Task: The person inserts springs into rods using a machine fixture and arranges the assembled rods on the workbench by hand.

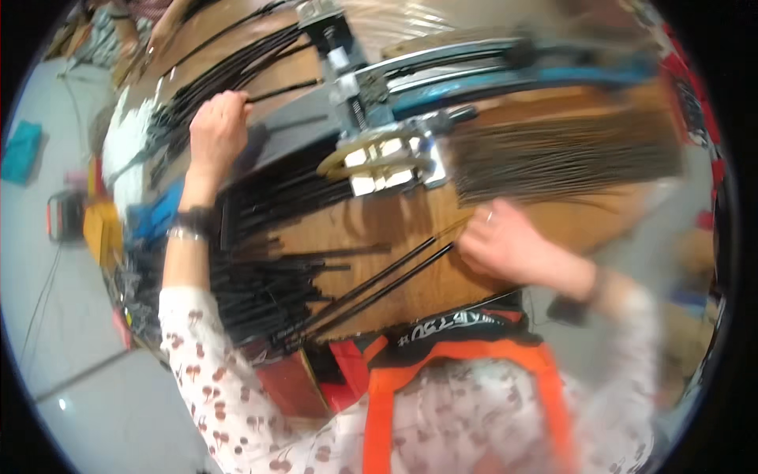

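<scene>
My left hand (219,130) is closed at the upper left, its fingers round the end of a thin black rod (286,90) that points toward a metal machine (359,99). The machine has a slide rail and a yellowish ring (379,156) at its front. My right hand (505,241) is lower right of the ring, fingers pinched together. Two long black tubes (387,276) slant up from the lower left; the nearer one ends at its fingertips. Blur hides exactly what the fingers grip. A thin brownish wire (450,230) shows beside them.
A bundle of thin brown wires (564,158) lies right of the machine on the wooden table (316,237). Black tubes (260,292) are heaped at the left, with more black rods (237,63) behind my left hand. A yellow object (103,229) stands beyond the table's left edge.
</scene>
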`<state>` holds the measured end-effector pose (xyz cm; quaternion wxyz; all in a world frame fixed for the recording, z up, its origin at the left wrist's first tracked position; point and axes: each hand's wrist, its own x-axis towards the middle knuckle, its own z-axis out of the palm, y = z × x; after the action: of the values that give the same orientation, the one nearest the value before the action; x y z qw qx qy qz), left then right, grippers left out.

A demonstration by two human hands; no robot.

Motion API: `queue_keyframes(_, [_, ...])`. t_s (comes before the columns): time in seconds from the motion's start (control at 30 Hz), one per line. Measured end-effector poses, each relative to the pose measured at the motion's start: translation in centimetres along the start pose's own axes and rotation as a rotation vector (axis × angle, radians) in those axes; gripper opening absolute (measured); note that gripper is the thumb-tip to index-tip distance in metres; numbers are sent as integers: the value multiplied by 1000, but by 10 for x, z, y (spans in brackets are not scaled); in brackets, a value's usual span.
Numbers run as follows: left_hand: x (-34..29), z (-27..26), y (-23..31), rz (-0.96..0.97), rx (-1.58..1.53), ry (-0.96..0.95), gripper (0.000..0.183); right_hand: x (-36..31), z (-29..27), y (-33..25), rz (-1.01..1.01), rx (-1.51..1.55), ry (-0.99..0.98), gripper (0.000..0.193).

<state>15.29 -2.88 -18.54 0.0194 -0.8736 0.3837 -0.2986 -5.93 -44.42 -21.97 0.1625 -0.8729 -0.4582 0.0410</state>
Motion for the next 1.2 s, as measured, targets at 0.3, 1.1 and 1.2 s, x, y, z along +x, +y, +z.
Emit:
queue_keyframes(0.3, [-66, -100, 278, -497, -481, -131, 43, 10, 11, -1, -136, 56, 224, 43])
queue_keyframes(1.1, [22, -209, 80, -422, 27, 161, 26, 109, -76, 93, 248, 363, 587, 17])
queue_keyframes(1.2, [-1, -200, 73, -453, -26, 157, 26, 175, -83, 89, 47, 538, 558, 17])
